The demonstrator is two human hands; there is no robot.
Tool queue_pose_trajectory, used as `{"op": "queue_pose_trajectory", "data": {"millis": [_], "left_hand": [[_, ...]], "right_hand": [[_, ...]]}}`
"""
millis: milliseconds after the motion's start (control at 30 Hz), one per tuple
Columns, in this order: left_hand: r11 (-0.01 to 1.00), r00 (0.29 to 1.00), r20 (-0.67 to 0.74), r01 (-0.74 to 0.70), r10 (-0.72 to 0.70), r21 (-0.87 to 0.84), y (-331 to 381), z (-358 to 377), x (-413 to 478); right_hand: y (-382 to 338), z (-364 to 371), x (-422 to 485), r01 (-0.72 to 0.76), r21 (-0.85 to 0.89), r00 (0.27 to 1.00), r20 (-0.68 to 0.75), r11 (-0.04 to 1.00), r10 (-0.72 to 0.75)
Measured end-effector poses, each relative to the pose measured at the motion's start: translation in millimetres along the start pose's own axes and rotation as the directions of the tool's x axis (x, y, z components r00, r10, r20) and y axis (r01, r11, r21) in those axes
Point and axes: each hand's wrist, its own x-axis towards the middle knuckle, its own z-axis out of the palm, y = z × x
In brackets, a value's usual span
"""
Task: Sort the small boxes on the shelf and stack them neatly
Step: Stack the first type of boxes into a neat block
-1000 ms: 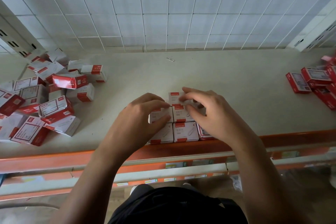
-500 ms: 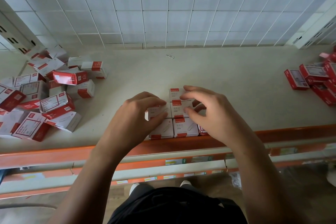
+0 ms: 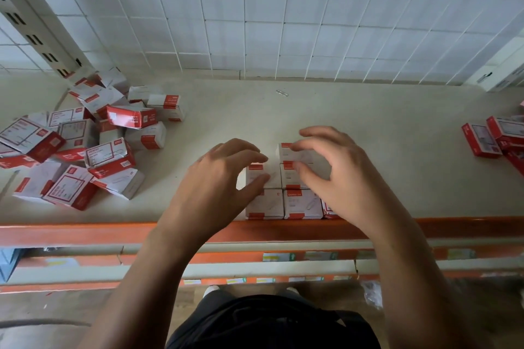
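A neat block of small white-and-red boxes (image 3: 302,204) stands at the shelf's front edge, in rows. My left hand (image 3: 215,187) curls round the left box of the middle row (image 3: 269,178), thumb on its near face and fingers behind it. My right hand (image 3: 337,178) is blurred; its index finger and thumb straddle the rearmost box (image 3: 286,153) of the block. A loose heap of the same boxes (image 3: 85,144) lies at the left of the shelf. Redder boxes (image 3: 493,139) lie at the far right.
The beige shelf board (image 3: 354,122) has an orange front rail (image 3: 85,232). A loose paper clip (image 3: 281,92) lies near the white tiled back wall. Slotted shelf uprights stand at the back left and back right. Lower shelf rails show below.
Both hands stayed on the block. My right fingers have spread wider and lifted a little over the rear box. My left hand keeps its hold on the left middle box.
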Motion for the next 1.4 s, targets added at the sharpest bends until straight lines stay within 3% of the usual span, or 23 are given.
{"op": "queue_pose_trajectory", "data": {"millis": [200,567,933,1100,1400], "left_hand": [[0.995,0.983,-0.162,0.096,-0.090,0.028,-24.4,-47.9,-37.0],[0.954,0.878,-0.389,0.299,-0.277,-0.005,-85.3,-114.0,-111.9],[0.948,0.823,-0.512,0.315,-0.246,0.051,-130.1,-146.6,-108.3],[0.925,0.848,-0.431,0.374,-0.309,0.072,-151.0,-144.9,-91.0],[0.957,0.874,-0.404,0.291,-0.269,-0.008,-136.7,-141.1,-69.6]], "right_hand": [[-54.7,27.0,29.8,0.211,0.148,0.977,-0.064,0.966,-0.203],[-145.3,111.6,68.2,0.416,0.237,0.899,0.038,0.878,-0.436],[-169.8,150.5,87.4,0.319,0.173,0.938,0.087,0.932,-0.337],[-172.2,137.4,81.5,0.312,0.214,0.944,0.039,0.926,-0.327],[-148.9,105.3,68.8,0.300,0.191,0.953,-0.102,0.934,-0.286]]}}
